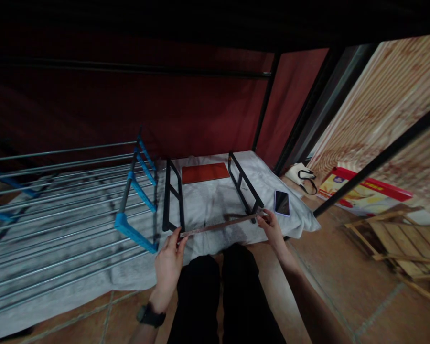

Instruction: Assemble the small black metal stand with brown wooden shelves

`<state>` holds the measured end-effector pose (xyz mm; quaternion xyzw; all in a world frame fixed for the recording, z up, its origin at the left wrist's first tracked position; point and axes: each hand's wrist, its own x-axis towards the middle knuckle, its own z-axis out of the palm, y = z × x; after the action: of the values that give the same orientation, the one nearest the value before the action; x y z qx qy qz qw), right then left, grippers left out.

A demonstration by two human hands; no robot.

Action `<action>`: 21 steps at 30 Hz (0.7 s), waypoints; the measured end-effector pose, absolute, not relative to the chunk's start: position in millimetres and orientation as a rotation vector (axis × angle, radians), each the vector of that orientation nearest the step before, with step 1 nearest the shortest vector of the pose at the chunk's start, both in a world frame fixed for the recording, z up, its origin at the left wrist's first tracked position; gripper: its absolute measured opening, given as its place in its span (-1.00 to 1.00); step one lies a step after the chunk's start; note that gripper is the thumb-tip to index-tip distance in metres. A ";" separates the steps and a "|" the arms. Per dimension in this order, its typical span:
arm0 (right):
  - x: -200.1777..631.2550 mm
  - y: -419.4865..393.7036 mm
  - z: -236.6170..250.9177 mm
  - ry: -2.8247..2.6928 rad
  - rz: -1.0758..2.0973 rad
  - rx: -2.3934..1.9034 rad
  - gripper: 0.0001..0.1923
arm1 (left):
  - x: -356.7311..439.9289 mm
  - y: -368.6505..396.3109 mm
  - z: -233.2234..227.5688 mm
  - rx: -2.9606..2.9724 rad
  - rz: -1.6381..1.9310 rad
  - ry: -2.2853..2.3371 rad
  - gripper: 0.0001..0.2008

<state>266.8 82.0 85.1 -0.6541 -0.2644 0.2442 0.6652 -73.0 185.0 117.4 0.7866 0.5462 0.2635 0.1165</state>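
A long, narrow flat strip (pixel 220 225) is stretched between my two hands across the near edge of the cloth-covered surface. My left hand (pixel 170 262) pinches its left end beside the near foot of a black metal frame (pixel 166 200). At the strip's right end, my right hand (pixel 272 230) grips it close to the near corner of a second black frame (pixel 247 181). The two frames stand apart on the white cloth (pixel 208 203). Between them, toward the back, lies an orange-red board (pixel 205 173).
To the left is a rack of metal rods with blue connectors (pixel 134 234). A phone (pixel 282 203) rests on the cloth at right. Beyond are a white bag (pixel 296 173), a yellow-red box (pixel 361 193) and a wooden slatted piece (pixel 397 243). Dark bars run overhead.
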 end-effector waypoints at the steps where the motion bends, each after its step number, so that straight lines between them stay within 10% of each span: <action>1: 267.8 84.2 85.5 -0.625 0.527 -1.495 -0.27 | -71.6 184.5 120.1 2.382 0.746 1.621 -0.55; 21: 318.2 96.8 14.5 -0.847 0.483 -1.957 -0.57 | -51.7 210.7 135.5 2.713 0.698 1.545 -0.64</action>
<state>318.2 96.8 14.5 -0.7948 -0.3440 0.1961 0.4598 -51.7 210.7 135.5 0.8477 0.4827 0.2180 -0.0289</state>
